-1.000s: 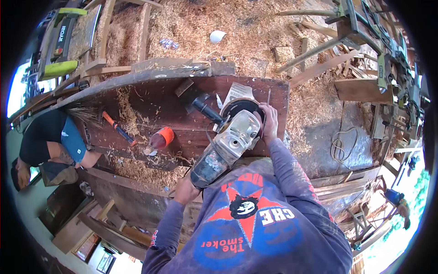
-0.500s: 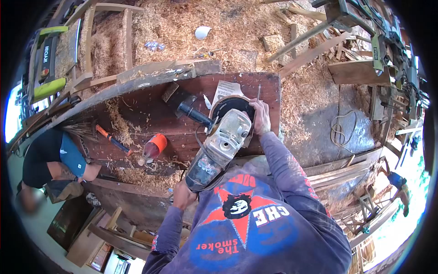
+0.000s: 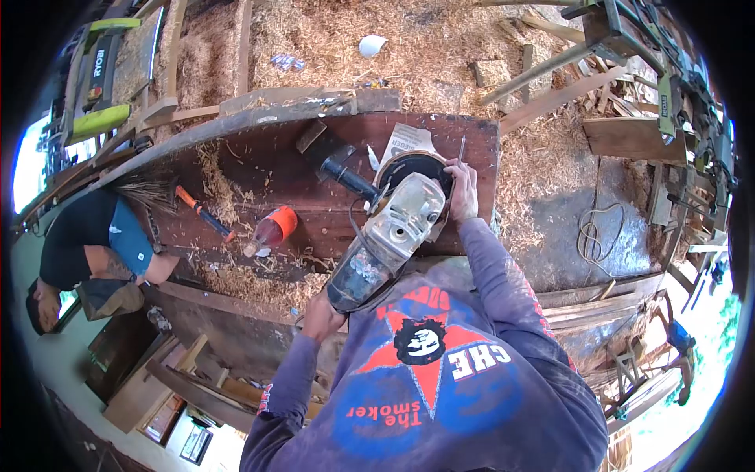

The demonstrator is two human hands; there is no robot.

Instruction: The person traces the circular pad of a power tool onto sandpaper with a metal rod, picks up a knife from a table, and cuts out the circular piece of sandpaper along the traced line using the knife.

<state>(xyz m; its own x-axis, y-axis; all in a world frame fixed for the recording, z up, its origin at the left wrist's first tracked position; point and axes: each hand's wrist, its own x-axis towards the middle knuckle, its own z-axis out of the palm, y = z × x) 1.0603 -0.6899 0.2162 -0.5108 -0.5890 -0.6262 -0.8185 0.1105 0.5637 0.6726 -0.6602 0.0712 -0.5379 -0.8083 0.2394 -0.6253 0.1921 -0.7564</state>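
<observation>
A large, worn angle grinder (image 3: 389,236) lies slantwise across the bench edge, its dark round disc (image 3: 413,167) facing up at the far end and its side handle (image 3: 346,179) pointing left. My left hand (image 3: 321,315) is closed around the rear end of its body. At the disc's right rim, my right hand (image 3: 464,189) has its fingers curled over the edge; the thumb is hidden. A thin metal rod (image 3: 462,148) sticks out past these fingers, and I cannot tell whether they hold it. Printed cardboard (image 3: 407,141) lies partly under the disc.
On the reddish wooden bench (image 3: 314,212) are an orange-capped bottle (image 3: 275,226), an orange-and-black hammer-like tool (image 3: 204,212), a dark block (image 3: 324,141) and shavings. A person (image 3: 102,244) bends over at left. Shavings cover the floor, with boards and a coiled cord (image 3: 599,234) at right.
The whole view has shifted slightly, so the bench and grinder appear a little further right and higher. Both hands keep their places on the grinder. The person at left has moved slightly.
</observation>
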